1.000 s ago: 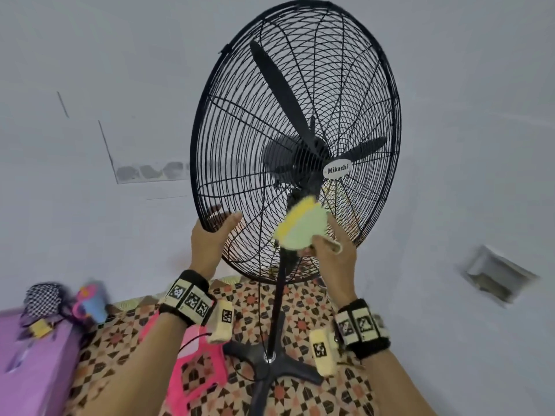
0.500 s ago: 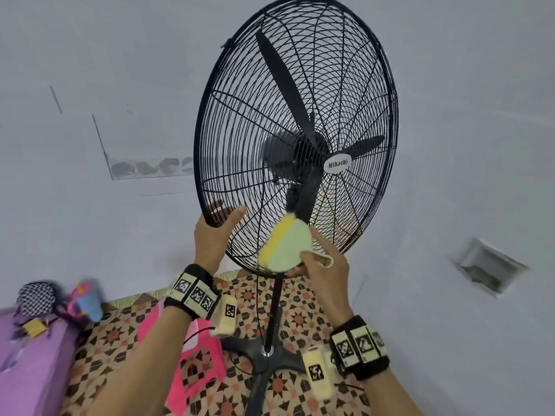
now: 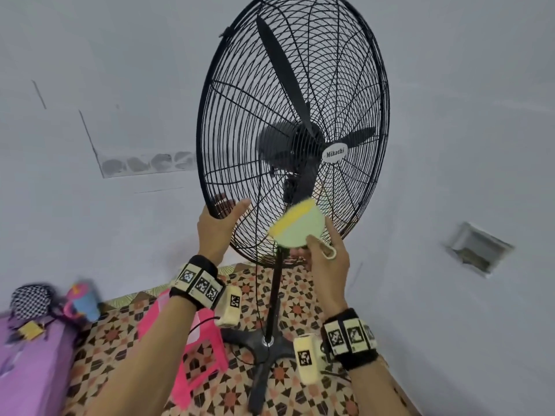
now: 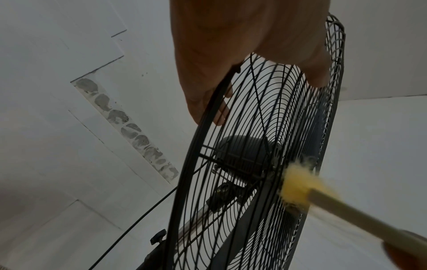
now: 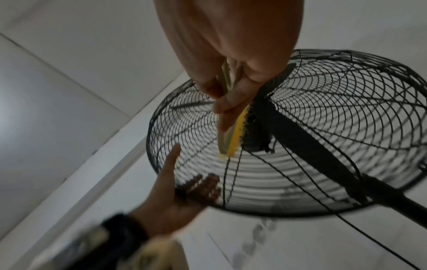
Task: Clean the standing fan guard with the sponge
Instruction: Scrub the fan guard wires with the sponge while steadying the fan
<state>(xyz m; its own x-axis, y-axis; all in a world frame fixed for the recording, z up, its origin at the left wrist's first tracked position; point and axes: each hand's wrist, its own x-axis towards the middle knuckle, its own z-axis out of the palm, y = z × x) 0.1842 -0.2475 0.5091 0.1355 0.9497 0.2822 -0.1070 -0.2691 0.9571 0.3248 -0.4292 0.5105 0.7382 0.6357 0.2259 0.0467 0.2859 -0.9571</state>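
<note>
A black standing fan with a round wire guard (image 3: 240,121) fills the middle of the head view. My left hand (image 3: 216,223) grips the guard's lower left rim (image 4: 212,102), thumb on the front wires and fingers behind. My right hand (image 3: 322,253) pinches a pale green sponge with a yellow scrub edge (image 3: 297,226) by its lower part. The yellow edge (image 4: 298,184) presses on the front wires just below the hub, as the right wrist view shows at the sponge (image 5: 233,138).
The fan pole (image 3: 274,295) runs down to a black cross base (image 3: 264,343) on a patterned floor. A pink stool (image 3: 201,349) stands under my left forearm. A purple surface (image 3: 27,370) with small items lies at the far left. White walls stand behind the fan.
The sponge slid down and left across the lower front wires, then came back up a little toward the hub. My left hand kept its hold on the rim.
</note>
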